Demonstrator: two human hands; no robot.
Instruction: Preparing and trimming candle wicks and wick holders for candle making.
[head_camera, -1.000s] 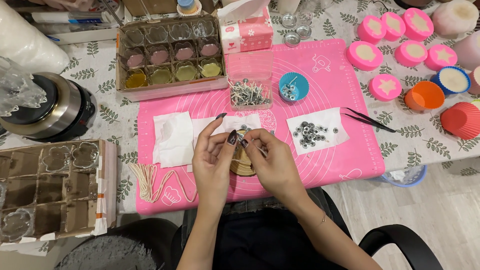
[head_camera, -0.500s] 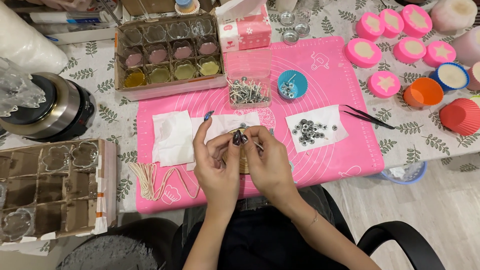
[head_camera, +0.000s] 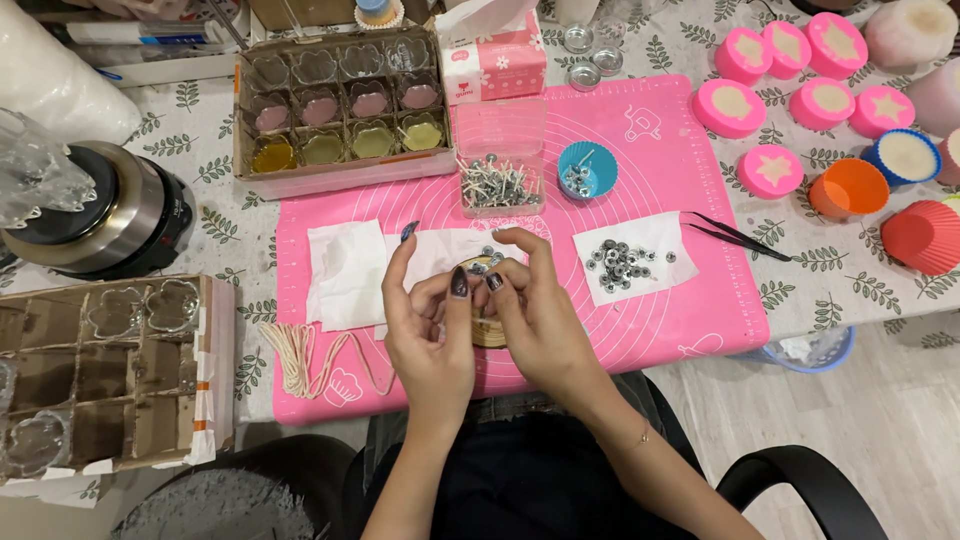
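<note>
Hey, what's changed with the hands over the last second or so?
The right hand has lifted its index finger out straight; a second ago it was curled in pinching a thin wick, which no longer shows. The left hand shifted only slightly, thumbs still meeting over the round wooden piece. The pink mat, metal tabs and tweezers stayed put.

My one camera sits on my head, looking steeply down and forward over the table's (head_camera: 200, 205) near edge, close above my lap.
</note>
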